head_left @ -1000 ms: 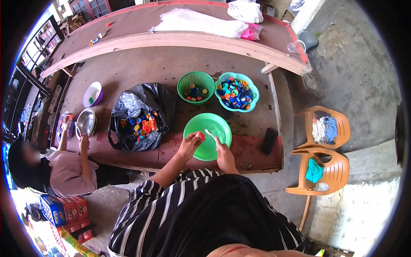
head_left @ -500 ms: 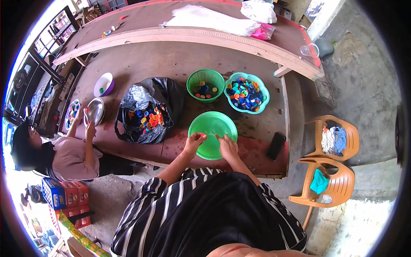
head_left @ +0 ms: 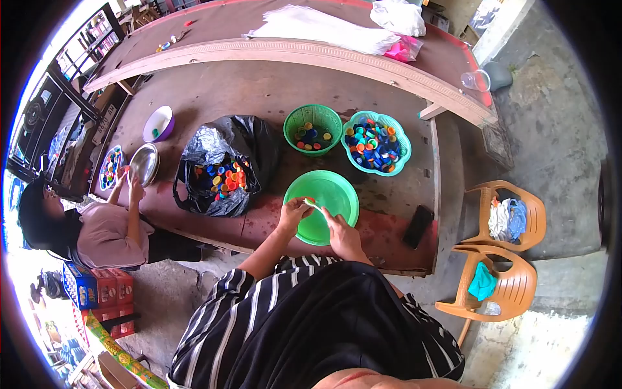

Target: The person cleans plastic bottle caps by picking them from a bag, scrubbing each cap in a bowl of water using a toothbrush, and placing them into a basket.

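Observation:
Over the near part of a green basin (head_left: 343,185) with water in it, my left hand (head_left: 295,214) pinches a red-orange bottle cap (head_left: 310,200). My right hand (head_left: 343,235) is closed on a slim white tool that looks like a toothbrush (head_left: 315,206); its far end meets the cap. Behind the basin, a green basket (head_left: 327,117) holds several caps in its bottom. To its right, a scalloped turquoise basket (head_left: 403,155) is heaped with colourful caps. A black plastic bag (head_left: 259,139) at the left lies open around more caps (head_left: 223,178).
A black phone (head_left: 418,227) lies near the table's right edge. At the left, another person (head_left: 107,233) handles something red over a metal bowl (head_left: 152,159), near a purple bowl (head_left: 167,126) and a tray of caps (head_left: 111,165). Orange chairs (head_left: 525,285) stand at the right.
My right hand has brought the white toothbrush up out of the basin to the cap in my left hand. The view has shifted slightly.

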Available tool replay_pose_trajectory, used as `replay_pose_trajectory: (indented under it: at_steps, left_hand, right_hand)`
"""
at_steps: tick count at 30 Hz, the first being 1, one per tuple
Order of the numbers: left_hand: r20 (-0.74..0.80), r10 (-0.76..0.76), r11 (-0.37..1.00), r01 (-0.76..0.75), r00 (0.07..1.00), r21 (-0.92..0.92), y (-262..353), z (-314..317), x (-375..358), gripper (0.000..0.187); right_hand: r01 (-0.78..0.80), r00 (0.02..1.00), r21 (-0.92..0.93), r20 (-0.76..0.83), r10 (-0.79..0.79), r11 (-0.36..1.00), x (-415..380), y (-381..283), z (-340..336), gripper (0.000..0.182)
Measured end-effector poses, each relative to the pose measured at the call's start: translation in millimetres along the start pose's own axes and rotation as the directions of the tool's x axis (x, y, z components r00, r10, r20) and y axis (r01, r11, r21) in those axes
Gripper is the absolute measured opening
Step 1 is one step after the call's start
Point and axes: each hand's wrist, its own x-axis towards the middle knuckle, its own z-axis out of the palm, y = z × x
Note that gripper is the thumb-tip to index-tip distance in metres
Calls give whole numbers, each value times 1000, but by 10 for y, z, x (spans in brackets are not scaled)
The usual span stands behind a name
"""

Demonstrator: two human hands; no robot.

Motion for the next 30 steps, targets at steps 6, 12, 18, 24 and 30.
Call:
replay_pose_trajectory:
  at_steps: [6, 12, 18, 24, 30]
  left_hand:
    - [-38, 40, 992, -35, 998, 117, -6, -1, 6, 24]
    - [-67, 192, 889, -145, 979, 434, 11, -33, 30, 20]
    - [-58, 163, 904, -126, 985, 408, 31, -13, -3, 26]
    - [-73, 47, 992, -38, 996, 117, 56, -7, 62, 24]
    - [-32, 18, 998, -16, 999, 63, -33, -60, 86, 26]
  right_hand:
    - [-62, 996, -68, 52, 66, 996, 128, 38, 13, 59]
    - [-25, 997, -147, 69, 35, 989, 282, 59, 21, 55]
    - [41, 999, -323, 36, -30, 946, 386, 438, 316, 53]
    - [63, 997, -23, 37, -63, 998, 152, -37, -30, 55]
    - [23, 999, -53, 48, -21, 998, 148, 47, -39, 54]
